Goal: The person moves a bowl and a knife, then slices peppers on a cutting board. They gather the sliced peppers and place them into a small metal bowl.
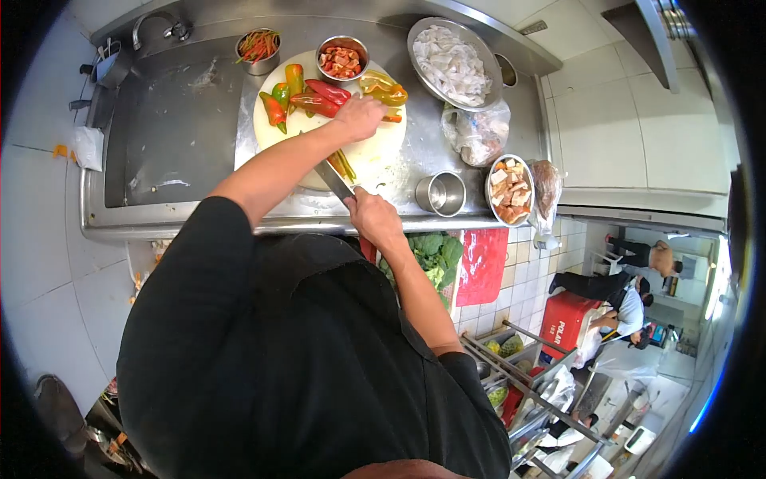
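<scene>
A round cutting board (275, 148) lies on the steel counter, with whole red peppers (315, 104) and red-green peppers (274, 112) across its far half. My left hand (361, 118) reaches over these, its curled fingers on an orange-red pepper (392, 116) that shows beside them; the fingertips are partly hidden. Yellow-green pepper pieces (384, 88) lie just beyond. Near the board's front edge my right hand (375, 215) is closed round the handle of a knife (333, 180), its blade pointing up and left. Cut pepper strips (343, 164) rest beside the blade.
Behind the board stand a cup of thin pepper strips (258, 49) and a bowl of chopped red pieces (341, 60). Rightward are a large bowl of white pieces (451, 64), a plastic bag (479, 132), a metal cup (440, 194) and a bowl of chunks (509, 190). A sink (171, 120) lies left.
</scene>
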A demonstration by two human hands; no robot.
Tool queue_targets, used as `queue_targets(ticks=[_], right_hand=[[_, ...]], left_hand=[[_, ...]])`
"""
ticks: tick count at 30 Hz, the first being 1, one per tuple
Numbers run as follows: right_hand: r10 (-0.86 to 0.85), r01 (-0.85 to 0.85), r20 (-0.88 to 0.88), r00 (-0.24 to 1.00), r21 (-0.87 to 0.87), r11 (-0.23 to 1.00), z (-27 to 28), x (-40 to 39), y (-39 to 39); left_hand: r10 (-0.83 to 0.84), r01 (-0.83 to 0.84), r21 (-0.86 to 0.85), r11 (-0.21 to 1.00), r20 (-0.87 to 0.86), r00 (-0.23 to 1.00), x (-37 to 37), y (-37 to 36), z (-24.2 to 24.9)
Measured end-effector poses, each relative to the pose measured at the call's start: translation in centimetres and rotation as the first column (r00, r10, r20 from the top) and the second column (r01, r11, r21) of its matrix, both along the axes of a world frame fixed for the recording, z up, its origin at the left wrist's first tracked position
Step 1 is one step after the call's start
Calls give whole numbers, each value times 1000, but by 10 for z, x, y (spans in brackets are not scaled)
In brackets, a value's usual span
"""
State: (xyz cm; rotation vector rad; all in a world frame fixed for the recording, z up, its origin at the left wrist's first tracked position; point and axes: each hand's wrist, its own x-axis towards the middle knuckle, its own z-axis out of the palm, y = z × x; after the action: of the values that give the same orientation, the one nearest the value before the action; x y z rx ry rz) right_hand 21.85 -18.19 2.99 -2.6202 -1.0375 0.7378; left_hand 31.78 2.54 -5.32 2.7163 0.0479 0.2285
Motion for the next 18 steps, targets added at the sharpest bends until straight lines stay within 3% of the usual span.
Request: queue_targets(ticks=[2,5,8,12,14,16,17,18], right_hand=[[-12,12,11,1000,-12,1000,-1,9,-4],[-81,81,-11,997,-23,996,-2,24,-9],[-171,171,-41,984,-13,985,-9,34,-16],[-247,256,-174,953,27,966,-18,43,-23],[-289,302,-234,928,21,953,-21,42,-23],[-314,331,-244,918,33,943,-15,36,-24],[-282,290,-162,946,30,956,-9,32,-24],[-274,282,-145,951,42,958,-10,30,-24]], left_hand=[[69,-112,-303,947,-149,986,-19,5,59],[62,29,-484,875,171,983,-54,35,87],[-113,6,-516,856,-175,978,-94,66,123],[-387,190,-383,904,-545,743,-99,57,78],[-407,128,-510,851,-485,774,-96,45,36],[-230,189,-331,924,-89,969,-105,37,7],[-156,185,-232,955,138,978,-108,35,-4],[-70,103,-272,957,127,989,-118,30,0]])
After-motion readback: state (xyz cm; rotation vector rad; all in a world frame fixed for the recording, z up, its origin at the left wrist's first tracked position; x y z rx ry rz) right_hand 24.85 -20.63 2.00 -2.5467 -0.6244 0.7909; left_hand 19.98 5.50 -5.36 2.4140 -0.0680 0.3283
